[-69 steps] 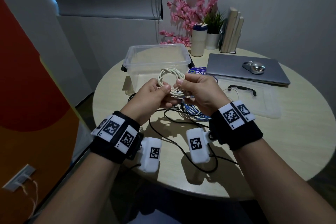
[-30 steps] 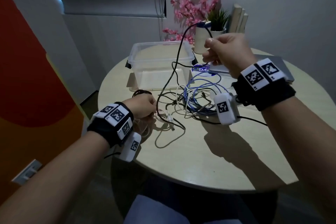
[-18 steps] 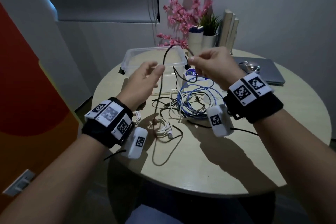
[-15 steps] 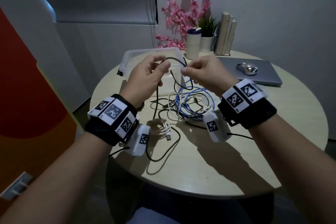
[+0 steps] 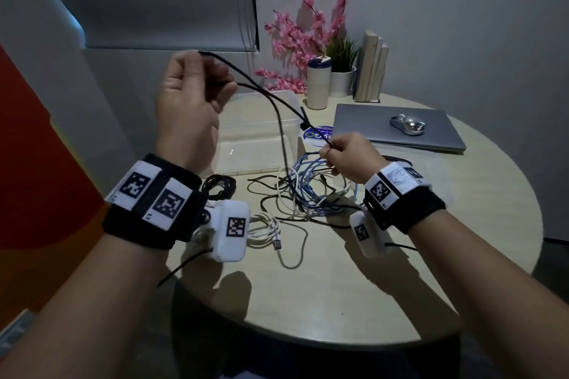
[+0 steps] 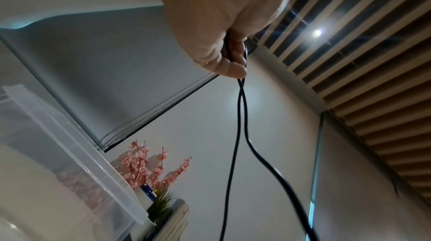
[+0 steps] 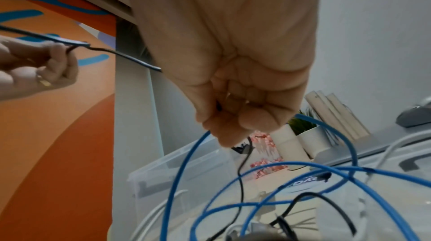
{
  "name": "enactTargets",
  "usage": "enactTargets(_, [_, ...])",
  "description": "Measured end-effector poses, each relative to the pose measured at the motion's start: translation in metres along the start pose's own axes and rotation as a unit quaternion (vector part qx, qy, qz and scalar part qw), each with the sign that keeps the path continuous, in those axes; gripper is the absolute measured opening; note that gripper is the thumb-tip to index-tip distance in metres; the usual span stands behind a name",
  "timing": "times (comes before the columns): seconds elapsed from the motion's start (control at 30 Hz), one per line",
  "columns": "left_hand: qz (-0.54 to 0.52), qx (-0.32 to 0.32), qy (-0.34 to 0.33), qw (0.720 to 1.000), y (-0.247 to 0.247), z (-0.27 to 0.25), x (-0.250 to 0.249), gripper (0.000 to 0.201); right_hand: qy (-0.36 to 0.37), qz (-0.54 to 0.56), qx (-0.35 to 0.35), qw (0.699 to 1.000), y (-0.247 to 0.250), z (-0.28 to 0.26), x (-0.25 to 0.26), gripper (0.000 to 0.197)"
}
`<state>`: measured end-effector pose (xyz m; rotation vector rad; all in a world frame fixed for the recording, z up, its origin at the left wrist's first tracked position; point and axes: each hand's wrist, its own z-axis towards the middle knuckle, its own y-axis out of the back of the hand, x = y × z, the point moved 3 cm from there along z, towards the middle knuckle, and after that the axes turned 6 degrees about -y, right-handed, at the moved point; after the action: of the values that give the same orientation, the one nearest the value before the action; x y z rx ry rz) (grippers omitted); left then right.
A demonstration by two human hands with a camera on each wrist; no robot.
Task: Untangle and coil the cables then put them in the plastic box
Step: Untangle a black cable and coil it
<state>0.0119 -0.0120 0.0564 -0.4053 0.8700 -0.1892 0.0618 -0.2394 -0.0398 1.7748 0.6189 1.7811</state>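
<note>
Left hand [image 5: 187, 95] raised high above the table [image 5: 385, 286], fingers curled round a doubled black cable [image 5: 278, 120]. Right hand [image 5: 348, 157] lower, pinching the same cable near its end, just above the tangle of blue cable [image 5: 311, 191] and white ones. Plastic box [image 5: 261, 138] behind, open. Coiled white cable [image 5: 264, 231] lying near the left wrist.

The cable [image 5: 278, 120] pinched by the left hand [image 5: 187, 98] and the right hand [image 5: 348, 157] is black. Just below the right hand lies a blue cable [image 5: 311, 191] tangled with white ones. Beyond the left hand the plastic box [image 5: 261, 132] is clear. Both wristbands are black with black-and-white square patterns.
</note>
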Motion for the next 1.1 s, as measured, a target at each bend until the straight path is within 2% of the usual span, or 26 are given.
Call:
enactTargets(0.13, [-0.056, -0.095, -0.004, 0.994, 0.017, 0.009, -0.004, 0.025, -0.03, 0.018, -0.047, 0.998, 0.015, 0.006, -0.013, 0.018])
enactTargets(0.23, [-0.024, -0.126, 0.038, 0.991, 0.028, 0.011, 0.006, 0.025, -0.032, 0.062, -0.123, 0.99, 0.032, 0.007, -0.015, 0.017])
enactTargets(0.33, [0.1, -0.065, 0.161, 0.98, 0.031, 0.006, 0.025, 0.024, -0.006, 0.094, -0.205, 0.974, 0.052, 0.003, -0.006, 0.024])
enactTargets(0.37, [0.16, -0.026, 0.207, 0.965, 0.03, 0.002, 0.032, 0.023, 0.004, 0.104, -0.21, 0.972, 0.057, 0.003, 0.0, 0.024])
enactTargets(0.43, [0.285, 0.052, 0.27, 0.918, 0.028, -0.007, 0.045, 0.021, 0.015, 0.119, -0.206, 0.971, 0.063, 0.001, 0.01, 0.024])
enactTargets(0.5, [0.382, 0.1, 0.257, 0.882, 0.024, -0.012, 0.051, 0.026, 0.027, 0.133, -0.206, 0.969, 0.066, -0.001, 0.019, 0.026])
enactTargets(0.53, [0.399, 0.114, 0.233, 0.88, 0.02, -0.014, 0.05, 0.031, 0.035, 0.14, -0.203, 0.969, 0.066, -0.003, 0.024, 0.027])
enactTargets(0.63, [0.383, 0.173, 0.159, 0.893, 0.0, -0.02, 0.048, 0.047, 0.078, 0.158, -0.123, 0.977, 0.055, -0.013, 0.041, 0.025])
enactTargets(0.7, [0.36, 0.214, 0.117, 0.9, -0.013, -0.025, 0.049, 0.048, 0.115, 0.167, -0.052, 0.978, 0.042, -0.021, 0.052, 0.022])
enactTargets(0.83, [0.341, 0.238, 0.063, 0.907, -0.024, -0.029, 0.054, 0.023, 0.142, 0.207, 0.01, 0.968, 0.025, -0.029, 0.062, 0.012])
enactTargets(0.9, [0.321, 0.2, 0.065, 0.923, -0.021, -0.026, 0.053, 0.024, 0.13, 0.231, 0.027, 0.964, 0.022, -0.028, 0.059, 0.008])
enactTargets(1.0, [0.238, 0.091, 0.089, 0.963, -0.012, -0.016, 0.044, 0.029, 0.091, 0.259, 0.049, 0.96, 0.019, -0.028, 0.049, 0.01])
enactTargets(1.1, [0.226, 0.019, 0.109, 0.968, 0.001, -0.008, 0.037, 0.031, 0.063, 0.28, 0.074, 0.955, 0.015, -0.03, 0.041, 0.023])
